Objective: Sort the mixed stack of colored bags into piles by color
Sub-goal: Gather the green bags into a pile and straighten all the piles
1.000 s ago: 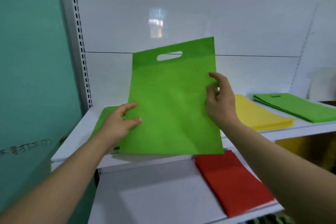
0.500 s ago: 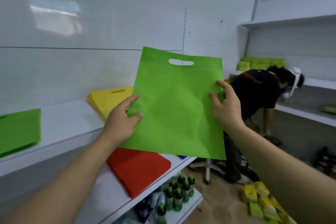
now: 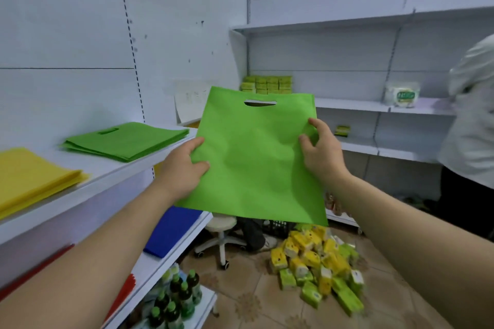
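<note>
Both forearms stretched forward, left hand (image 3: 181,172) pinching the left edge of the green bag (image 3: 256,157), right hand (image 3: 322,153) gripping its right edge, bag held upright in mid-air, handle slot on top, green pile (image 3: 125,140) on the upper shelf (image 3: 112,168) just left, yellow pile (image 3: 32,179) nearer.

Green bag (image 3: 256,163): 1. Hands holding it: 2, left hand (image 3: 181,171) and right hand (image 3: 320,152). Piles left of the green bag: 4, namely green pile (image 3: 125,141), yellow pile (image 3: 32,176), blue pile (image 3: 171,232), red pile (image 3: 127,291). Stool (image 3: 220,224) below it: 1. Packets (image 3: 315,259) below it: too many to count.
</note>
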### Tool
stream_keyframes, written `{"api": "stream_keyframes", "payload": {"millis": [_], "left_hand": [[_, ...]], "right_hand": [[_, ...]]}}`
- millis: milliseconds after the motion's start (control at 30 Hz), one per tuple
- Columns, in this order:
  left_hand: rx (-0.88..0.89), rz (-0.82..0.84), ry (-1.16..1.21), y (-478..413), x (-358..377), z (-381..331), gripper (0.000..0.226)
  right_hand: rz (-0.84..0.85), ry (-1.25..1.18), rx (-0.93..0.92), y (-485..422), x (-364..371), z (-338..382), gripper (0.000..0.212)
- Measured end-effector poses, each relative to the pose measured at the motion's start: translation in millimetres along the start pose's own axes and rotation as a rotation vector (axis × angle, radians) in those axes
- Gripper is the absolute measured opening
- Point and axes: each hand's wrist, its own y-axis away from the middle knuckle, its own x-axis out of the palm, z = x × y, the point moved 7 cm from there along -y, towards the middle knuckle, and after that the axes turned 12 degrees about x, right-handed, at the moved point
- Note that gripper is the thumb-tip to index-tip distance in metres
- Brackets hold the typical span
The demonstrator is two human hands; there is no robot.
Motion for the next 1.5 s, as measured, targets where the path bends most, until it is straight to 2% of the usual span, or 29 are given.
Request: {"api": "stream_keyframes", "payload": {"millis": [267,600,833,967,1100,1233,1333,1433,1500], "left_hand": [[0.001,0.053,-0.034,-99,28,60,0.06],[-0.102,-0.055,-0.148,-188,-23,158,0.06],[-0.3,-0.207,-0.293,-179,-89,220,0.06],[-0.472,-0.277,-0.346,-158,-115,247,0.064],[-0.615,-0.297,-0.513,-145,-135,265,0.066],[-0.791,-0.267,-0.624,-136,-138,274,0.067],[-0.887,-0.264,-0.694,-129,-133,273,0.069],[-0.9,-0.228,-0.673,-125,-119,267,0.073],[-0.896,-0.107,-0.628,-125,-100,263,0.077]], "right_hand": [[0.002,0.133,-0.014,-101,60,3,0.053],[0.148,0.125,-0.022,-204,210,44,0.051],[0.332,0.085,-0.187,-222,348,93,0.048],[0.537,0.056,-0.263,-218,437,121,0.047],[0.729,0.045,-0.37,-210,512,142,0.043],[0.871,0.111,-0.482,-200,568,152,0.033],[0.931,0.17,-0.571,-193,595,154,0.033],[0.973,0.321,-0.663,-191,614,151,0.037],[0.986,0.437,-0.694,-193,622,148,0.047]]}}
